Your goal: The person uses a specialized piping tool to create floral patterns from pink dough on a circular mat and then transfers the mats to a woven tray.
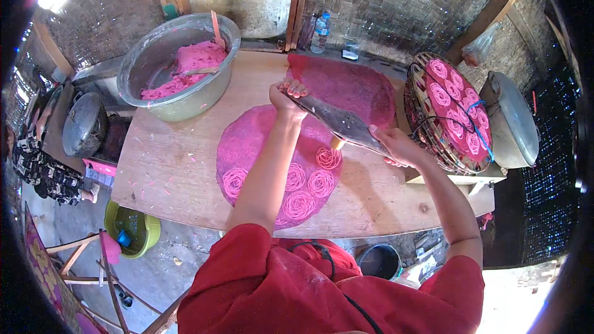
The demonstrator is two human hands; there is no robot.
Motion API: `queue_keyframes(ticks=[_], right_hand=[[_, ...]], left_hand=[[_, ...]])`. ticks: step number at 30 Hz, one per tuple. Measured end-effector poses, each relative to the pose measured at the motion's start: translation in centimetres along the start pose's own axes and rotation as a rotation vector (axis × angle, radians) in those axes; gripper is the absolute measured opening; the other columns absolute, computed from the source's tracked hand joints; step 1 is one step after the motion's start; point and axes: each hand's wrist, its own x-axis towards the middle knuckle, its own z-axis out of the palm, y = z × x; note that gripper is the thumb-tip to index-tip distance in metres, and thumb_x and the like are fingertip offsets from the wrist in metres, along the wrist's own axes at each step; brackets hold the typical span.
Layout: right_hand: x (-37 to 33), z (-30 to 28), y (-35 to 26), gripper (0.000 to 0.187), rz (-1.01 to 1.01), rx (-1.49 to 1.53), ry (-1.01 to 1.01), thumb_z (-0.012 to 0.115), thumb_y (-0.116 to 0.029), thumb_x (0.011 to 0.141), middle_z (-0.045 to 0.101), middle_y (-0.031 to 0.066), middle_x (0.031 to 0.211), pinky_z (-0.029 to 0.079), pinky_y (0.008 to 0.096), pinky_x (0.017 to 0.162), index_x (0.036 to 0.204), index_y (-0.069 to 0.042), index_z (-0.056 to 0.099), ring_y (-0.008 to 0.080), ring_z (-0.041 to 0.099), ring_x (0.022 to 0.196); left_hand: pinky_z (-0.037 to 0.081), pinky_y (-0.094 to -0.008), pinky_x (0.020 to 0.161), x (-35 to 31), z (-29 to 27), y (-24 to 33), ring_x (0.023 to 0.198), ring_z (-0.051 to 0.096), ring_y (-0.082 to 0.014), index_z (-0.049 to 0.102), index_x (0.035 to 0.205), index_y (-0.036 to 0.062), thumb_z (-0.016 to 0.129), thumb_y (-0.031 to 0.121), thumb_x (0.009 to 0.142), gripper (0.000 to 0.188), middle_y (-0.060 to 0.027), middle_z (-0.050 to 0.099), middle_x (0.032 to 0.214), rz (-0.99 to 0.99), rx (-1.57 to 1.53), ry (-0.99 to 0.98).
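My left hand [289, 95] and my right hand [398, 146] are wrapped round the two ends of a long dark hand press [340, 120]. It is held tilted above the table, its right end lower, and a short yellowish cylinder [337, 143] shows under its middle. Just below the cylinder lies a pink coil of thin strands [328, 158]. That coil rests on a round pink-stained mat [247, 133] along with several others, such as a coil [299, 205] near the front edge. My left forearm hides part of the mat.
A large basin [179, 111] of pink dough [201, 59] stands at the back left. Behind the press lies another pink-stained mat [371, 80]. At right, a round rack [427, 130] carries several coils beside a metal lid [520, 120]. A water bottle [320, 34] stands by the wall.
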Motion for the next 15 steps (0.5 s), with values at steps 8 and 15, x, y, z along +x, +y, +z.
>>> queue_keyframes(ticks=[8,15], right_hand=[[0.7,1.0,2.0,0.066,0.035,-0.019,0.009,0.047,-0.067,0.084,0.040,-0.0001,0.049,0.039,0.0292,0.039,0.073,-0.003,0.058,0.0134,0.045,0.040],[3.1,1.6,2.7,0.054,-0.016,-0.028,0.099,0.049,-0.055,0.090,0.040,-0.0015,0.047,0.033,0.0278,0.035,0.078,-0.004,0.062,0.0117,0.044,0.039]], left_hand=[[0.035,-0.0253,0.040,-1.8,-0.1,0.8,0.034,0.031,-0.0102,0.035,0.053,0.0183,0.036,0.016,0.073,0.020,0.0050,0.032,0.042,-0.023,0.029,0.027],[0.034,-0.0252,0.038,-0.5,-3.6,-0.1,0.034,0.032,-0.0103,0.035,0.052,0.0182,0.037,0.017,0.073,0.021,0.0050,0.031,0.041,0.022,0.039,0.054]])
